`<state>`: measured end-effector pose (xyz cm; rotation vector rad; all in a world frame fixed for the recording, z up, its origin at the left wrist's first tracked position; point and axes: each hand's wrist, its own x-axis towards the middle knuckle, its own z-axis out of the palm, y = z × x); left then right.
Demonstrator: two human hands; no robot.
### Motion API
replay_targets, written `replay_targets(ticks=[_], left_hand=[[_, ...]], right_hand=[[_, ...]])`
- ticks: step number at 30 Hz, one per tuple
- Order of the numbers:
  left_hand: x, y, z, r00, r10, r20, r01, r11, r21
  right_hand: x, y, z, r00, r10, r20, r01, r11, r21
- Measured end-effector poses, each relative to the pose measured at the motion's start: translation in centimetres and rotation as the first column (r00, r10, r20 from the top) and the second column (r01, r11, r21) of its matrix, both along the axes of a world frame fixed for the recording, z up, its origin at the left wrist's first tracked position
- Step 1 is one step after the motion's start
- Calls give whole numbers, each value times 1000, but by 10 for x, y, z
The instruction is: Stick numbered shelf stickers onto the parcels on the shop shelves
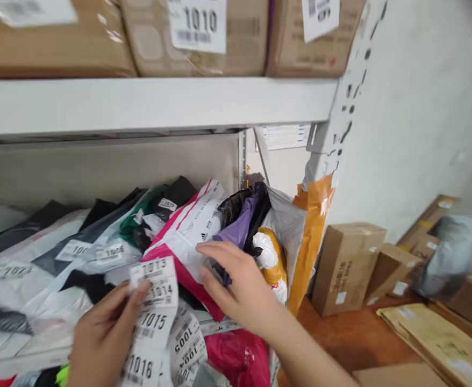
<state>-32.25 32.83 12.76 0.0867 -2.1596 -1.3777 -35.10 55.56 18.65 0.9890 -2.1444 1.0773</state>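
My left hand [102,333] grips a strip of white number labels [153,312] reading 1013 to 1016, held up in front of the shelf. My right hand [236,282] reaches into the row of parcels, fingers curled against a pink and white mailer bag [187,231] next to a purple bag [240,223]. Whether the fingers hold anything is hidden. More labelled strips, 1004 and 1005, hang below the left hand.
Black, white, green and grey mailer bags [58,247] fill the metal shelf [147,102]. Cardboard boxes [195,37] with number tags stand on the shelf above. Orange and yellow bags lean at the shelf's right end. Brown boxes [347,263] and flat envelopes lie on the floor by the wall.
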Motion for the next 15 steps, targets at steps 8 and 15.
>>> replay_targets(ticks=[8,15], left_hand=[[10,39,16,918,-396,-11,392,904,172],[1,38,-6,880,-474,19,442,834,332]], right_hand=[[11,-37,-41,774,426,469,-53,782,-622],[9,-41,-46,730,498,468,-60,729,-682]])
